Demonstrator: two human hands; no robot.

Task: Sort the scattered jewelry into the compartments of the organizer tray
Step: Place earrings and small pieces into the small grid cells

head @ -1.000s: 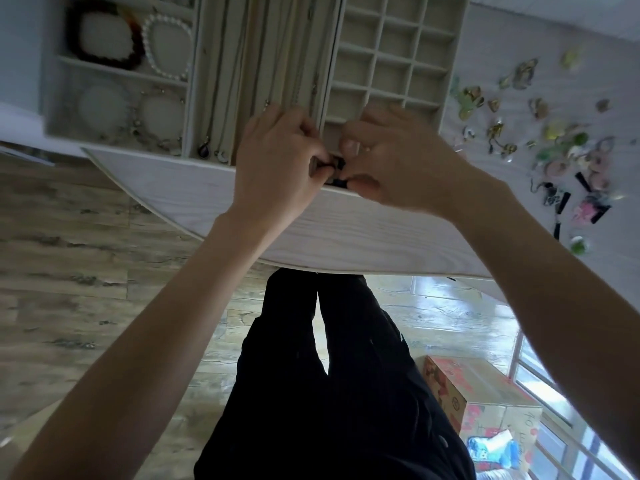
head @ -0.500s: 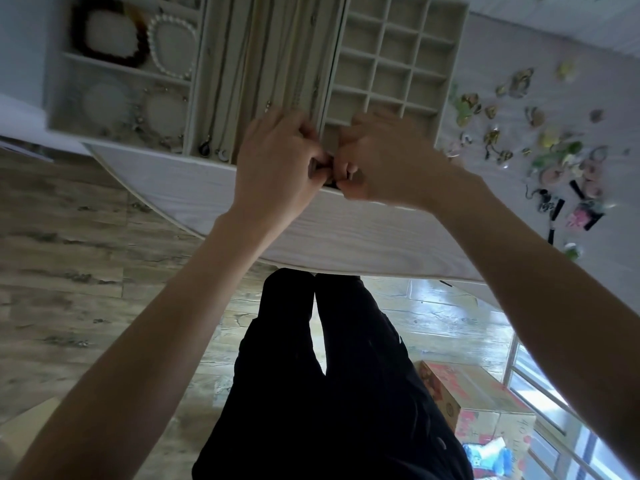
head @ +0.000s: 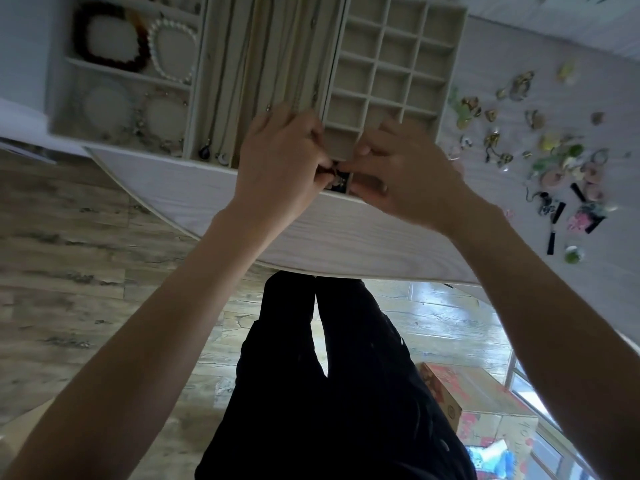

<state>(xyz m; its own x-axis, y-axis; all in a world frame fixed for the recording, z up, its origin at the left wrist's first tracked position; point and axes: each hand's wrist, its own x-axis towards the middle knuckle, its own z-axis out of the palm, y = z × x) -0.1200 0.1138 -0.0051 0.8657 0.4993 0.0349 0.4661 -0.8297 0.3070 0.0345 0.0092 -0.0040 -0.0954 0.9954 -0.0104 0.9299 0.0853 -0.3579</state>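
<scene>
Risk, dropping: I judge the main danger is the small dark piece (head: 337,176) slipping out from between my fingertips. It sits right at the near wall of the organizer tray (head: 346,197), so a slip could send it onto the table (head: 346,237) or over the edge to the floor (head: 86,220).
Risk, wrong slot: the small square compartments (head: 391,81) are packed tight, and my hands cover the nearest ones, so I could let go into a neighbouring cell without seeing it.
Risk, snagging: the necklaces (head: 294,81) lie in the long channels just beside my left hand; a knuckle could catch a chain and drag it.
Left hand (head: 280,161): fingers curled in, tips pinching the small dark piece from the left side; not relaxed.
Right hand (head: 405,171): fingers also curled, thumb and fingertips meeting the same piece from the right. Both hands grasp it together; what kind of piece it is I cannot tell, it is mostly hidden.
Piece location: over the nearest corner of the grid section, at the tray's front wall, whether resting in a cell or above it I cannot tell.
Remaining pile: the scattered jewelry (head: 554,161) lies on the table well to the right of the tray, unsorted.
Filled sections: bracelets (head: 138,46) sit in the left compartments.
</scene>
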